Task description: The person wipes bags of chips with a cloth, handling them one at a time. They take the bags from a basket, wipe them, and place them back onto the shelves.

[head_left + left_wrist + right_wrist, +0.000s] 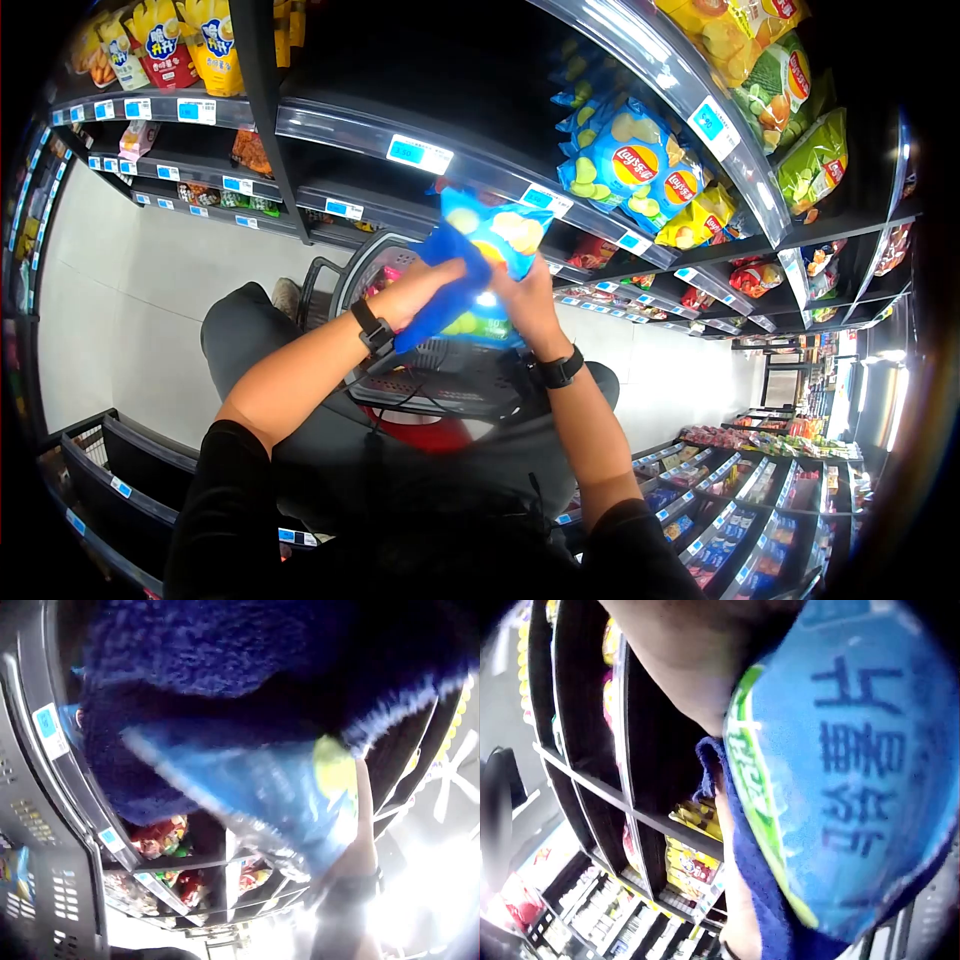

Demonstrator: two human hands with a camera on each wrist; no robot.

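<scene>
A light-blue bag of Lay's chips point(512, 235) is held up over the shopping basket, with my right hand point(530, 305) gripping it on its right side. My left hand point(425, 288) holds a fuzzy dark-blue cloth point(432, 318) against the bag's left side. In the left wrist view the cloth point(195, 645) fills the top and overlaps the crinkled bag point(262, 791). The right wrist view shows the bag's printed face point(862, 765) up close, with the cloth point(761, 900) behind it. Both wrists wear black bands.
The grey shopping basket point(350, 285) stands between my knees, with a pink package inside. Ahead, a shelf edge point(330, 130) with price tags runs close to the hands. More blue chip bags point(630, 150) stand on the shelf at right. Low racks point(130, 470) stand behind me at left.
</scene>
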